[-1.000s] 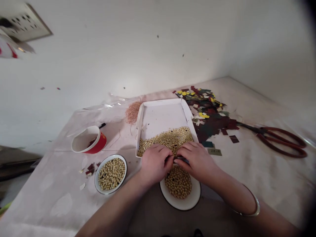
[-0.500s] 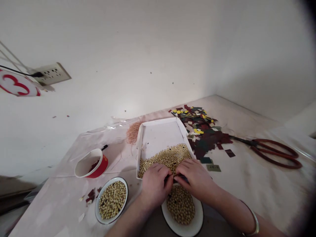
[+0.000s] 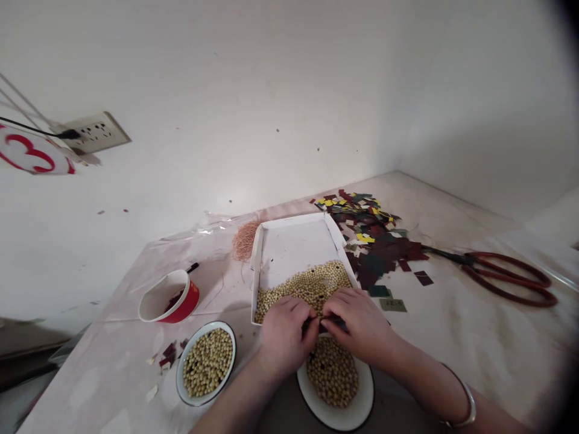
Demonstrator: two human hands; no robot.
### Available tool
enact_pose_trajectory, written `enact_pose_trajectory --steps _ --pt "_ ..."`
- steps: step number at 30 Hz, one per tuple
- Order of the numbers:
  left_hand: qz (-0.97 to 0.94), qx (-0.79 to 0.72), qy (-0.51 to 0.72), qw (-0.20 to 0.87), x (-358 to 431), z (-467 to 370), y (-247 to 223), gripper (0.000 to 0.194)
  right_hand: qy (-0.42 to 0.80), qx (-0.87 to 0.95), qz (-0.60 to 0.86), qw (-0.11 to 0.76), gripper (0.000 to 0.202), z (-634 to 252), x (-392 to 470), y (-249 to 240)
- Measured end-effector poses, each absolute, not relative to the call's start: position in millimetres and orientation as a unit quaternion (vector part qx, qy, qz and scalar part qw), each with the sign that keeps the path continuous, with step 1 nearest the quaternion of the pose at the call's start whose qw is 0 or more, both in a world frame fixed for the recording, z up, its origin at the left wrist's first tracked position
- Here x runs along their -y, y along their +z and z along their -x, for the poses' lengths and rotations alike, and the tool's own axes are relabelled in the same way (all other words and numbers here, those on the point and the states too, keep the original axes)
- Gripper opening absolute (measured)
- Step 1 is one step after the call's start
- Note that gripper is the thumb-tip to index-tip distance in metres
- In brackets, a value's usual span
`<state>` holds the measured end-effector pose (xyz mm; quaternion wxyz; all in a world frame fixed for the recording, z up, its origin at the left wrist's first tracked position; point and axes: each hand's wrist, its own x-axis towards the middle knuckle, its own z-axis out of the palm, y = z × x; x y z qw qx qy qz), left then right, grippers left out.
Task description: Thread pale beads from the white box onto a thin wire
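Observation:
Above the near edge of a white shallow box (image 3: 296,244), my left hand (image 3: 286,333) and my right hand (image 3: 359,319) meet with fingertips almost touching. Each pinches, thumb against finger; a small dark bit shows between them, too hidden to name. Pale yellow-beige round beads (image 3: 307,283), with a few dark ones among them, cover the near half of the box. Directly below my hands stands a white enamel bowl (image 3: 365,392) holding more such beads. To the left of my left forearm is a second dark-rimmed bowl (image 3: 182,386), also filled with beads.
Dark red, green and yellow scraps (image 3: 375,253) lie right of the box, beside large red-handled scissors (image 3: 506,277). A red-and-white paper tub (image 3: 185,304) and a black pen (image 3: 192,267) stand left. Copper-coloured thread (image 3: 245,241) lies bundled by the box. A socket panel (image 3: 99,134) is on the wall.
My hands stay pinched together in nearly the same place, with only slight finger movement. The whole view has shifted a little; nothing on the table has visibly moved.

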<state>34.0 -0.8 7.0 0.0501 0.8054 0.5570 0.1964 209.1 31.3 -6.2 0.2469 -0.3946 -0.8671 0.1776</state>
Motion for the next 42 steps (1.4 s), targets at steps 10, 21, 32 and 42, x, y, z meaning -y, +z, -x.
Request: enact_pose_trajectory --steps 10,21,32,42 --pt "-0.808 -0.556 0.190 0.054 0.9 -33.7 8.4 0.005 0.181 0.866 0.391 0.255 0.009 -208.7 -31.8 -5.2" --pt "-0.810 -0.551 0.191 0.053 1.5 -34.1 9.1 0.006 0.201 0.863 0.391 0.249 0.011 -208.6 -31.6 -4.4" --pt "-0.808 -0.556 0.189 0.047 1.2 -34.1 7.4 0.006 0.137 0.882 0.404 0.202 0.014 -208.7 -30.2 -4.3" --pt "-0.809 -0.553 0.193 0.048 1.3 -34.1 8.3 0.007 0.142 0.884 0.390 0.215 0.012 -209.3 -30.7 -4.5"
